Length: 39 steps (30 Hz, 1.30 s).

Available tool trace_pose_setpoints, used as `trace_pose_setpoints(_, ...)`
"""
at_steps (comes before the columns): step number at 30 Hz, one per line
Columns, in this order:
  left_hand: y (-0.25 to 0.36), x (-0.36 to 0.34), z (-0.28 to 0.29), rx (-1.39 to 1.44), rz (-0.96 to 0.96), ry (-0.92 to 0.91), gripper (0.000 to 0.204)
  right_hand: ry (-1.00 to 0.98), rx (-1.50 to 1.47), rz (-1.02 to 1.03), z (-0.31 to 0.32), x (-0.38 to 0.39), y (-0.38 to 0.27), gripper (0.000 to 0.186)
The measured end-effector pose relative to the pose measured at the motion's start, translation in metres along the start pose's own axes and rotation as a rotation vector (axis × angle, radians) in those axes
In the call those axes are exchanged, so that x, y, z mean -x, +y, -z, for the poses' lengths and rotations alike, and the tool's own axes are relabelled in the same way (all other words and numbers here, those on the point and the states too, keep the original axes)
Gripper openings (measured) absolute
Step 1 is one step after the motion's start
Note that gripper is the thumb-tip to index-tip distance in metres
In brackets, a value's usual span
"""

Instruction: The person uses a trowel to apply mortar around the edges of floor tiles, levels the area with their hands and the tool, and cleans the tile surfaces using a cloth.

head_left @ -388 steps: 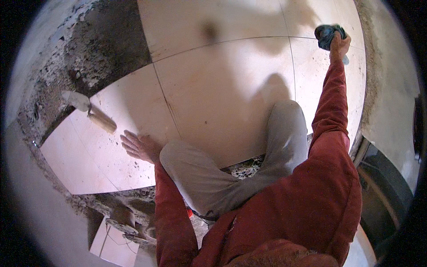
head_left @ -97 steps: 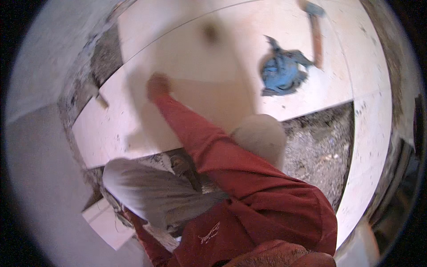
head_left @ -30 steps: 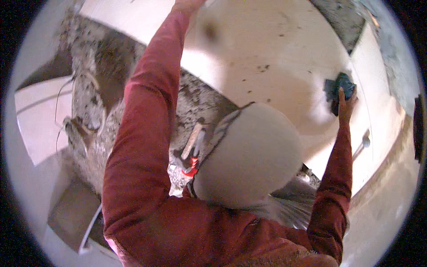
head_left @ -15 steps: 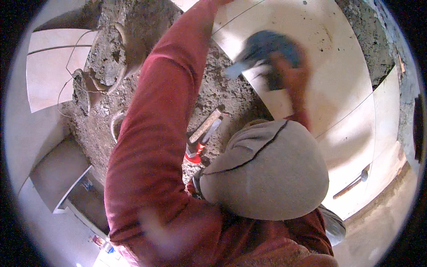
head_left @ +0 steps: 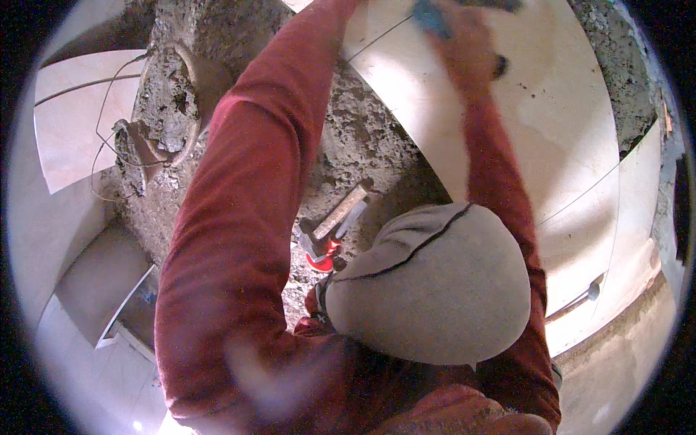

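Note:
My right hand point(head_left: 464, 54), smeared by motion, is over the pale floor tile point(head_left: 551, 123) at the top. Its fingers are closed round a blue-grey bundle point(head_left: 433, 18) that looks like a cloth; the blur hides its exact shape. Dark patches show beside the hand, and I cannot tell if they belong to the bundle. My left arm point(head_left: 254, 159) in a red sleeve reaches up to the top edge, and its hand lies beyond the picture. Below the tile's edge, a wooden-handled hammer point(head_left: 341, 212) rests on rough mortar beside a red-handled tool point(head_left: 330, 250).
Rough grey mortar point(head_left: 377, 138) borders the tile. At the left are a mortar-caked bucket point(head_left: 170, 109) and a loose tile point(head_left: 83, 109). A long-handled tool point(head_left: 591, 292) lies on tiles at the right. A rounded beige cloth shape point(head_left: 435, 290) fills the lower middle.
My right hand has moved up and away across the tile with the blue-grey bundle, and more of its forearm shows. My left arm stays stretched toward the top edge.

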<state>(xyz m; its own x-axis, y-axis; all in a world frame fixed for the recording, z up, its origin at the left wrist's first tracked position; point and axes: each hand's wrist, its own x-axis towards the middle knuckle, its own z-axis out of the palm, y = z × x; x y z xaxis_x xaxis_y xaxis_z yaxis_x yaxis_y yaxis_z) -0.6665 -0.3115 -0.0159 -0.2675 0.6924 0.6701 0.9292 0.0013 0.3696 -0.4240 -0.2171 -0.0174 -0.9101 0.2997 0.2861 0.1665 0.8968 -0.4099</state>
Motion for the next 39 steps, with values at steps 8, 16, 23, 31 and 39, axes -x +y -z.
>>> trace_pose_setpoints(8,0.003,0.011,0.003,-0.136,0.243,0.066,0.051,-0.556,-0.941,0.002,0.055,0.062,-0.107,0.055)
trace_pose_setpoints(16,0.142,0.076,-0.017,-0.786,0.496,0.158,0.067,-0.841,-0.411,-0.871,0.280,0.191,0.091,0.057)
trace_pose_setpoints(23,0.256,0.129,-0.028,-0.610,0.629,-0.061,0.082,-0.902,-0.477,-1.300,0.387,0.378,0.223,0.062)
trace_pose_setpoints(31,0.157,0.090,-0.013,-0.689,0.552,0.029,0.072,-0.461,0.738,-1.106,0.450,0.661,0.417,0.080)
trace_pose_setpoints(39,0.211,0.105,-0.037,-0.668,0.663,-0.010,0.066,-0.592,1.101,-0.664,0.410,0.698,0.414,0.060)
